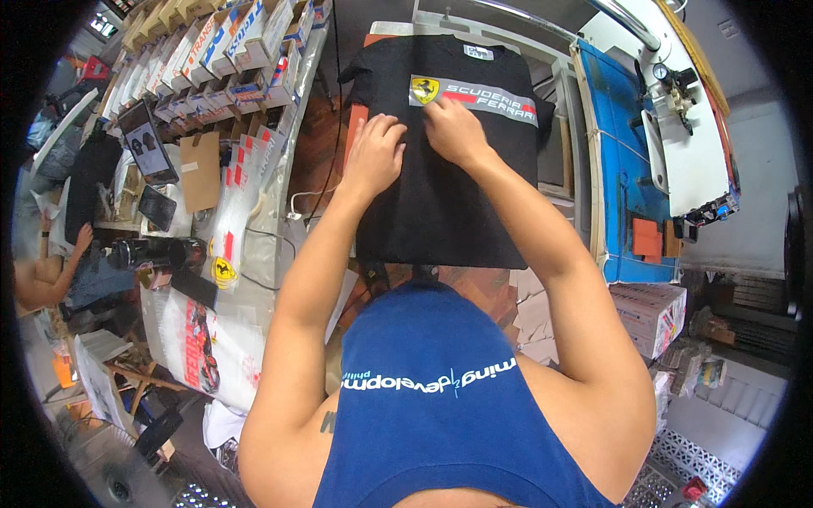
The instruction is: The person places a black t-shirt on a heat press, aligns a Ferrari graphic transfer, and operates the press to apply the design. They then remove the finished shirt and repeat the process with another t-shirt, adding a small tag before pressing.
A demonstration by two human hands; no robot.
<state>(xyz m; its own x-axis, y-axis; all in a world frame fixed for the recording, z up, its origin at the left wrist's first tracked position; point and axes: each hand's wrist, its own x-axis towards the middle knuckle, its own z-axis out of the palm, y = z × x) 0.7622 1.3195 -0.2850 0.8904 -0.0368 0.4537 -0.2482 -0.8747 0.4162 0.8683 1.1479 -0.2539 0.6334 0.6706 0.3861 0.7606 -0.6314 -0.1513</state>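
Note:
A black T-shirt [445, 203] lies spread over the platen in front of me, its collar at the far end. Across its chest runs a grey rectangular transfer film [487, 100] with a yellow crest at the left and red and white lettering. My left hand [378, 155] rests flat on the shirt's left side, fingers stretched out and holding nothing. Just below the crest, my right hand [455, 129] has its fingers curled together at the film's lower edge. What sits between those fingertips is hidden.
On the left, a bench carries printed transfer sheets [246, 182], a tablet [148, 146] and brown card [200, 172]. Long boxes [207, 46] line a shelf behind it. Another person's arm [63, 271] shows at far left. At right stand a blue board [622, 169] and a pressure gauge [660, 73].

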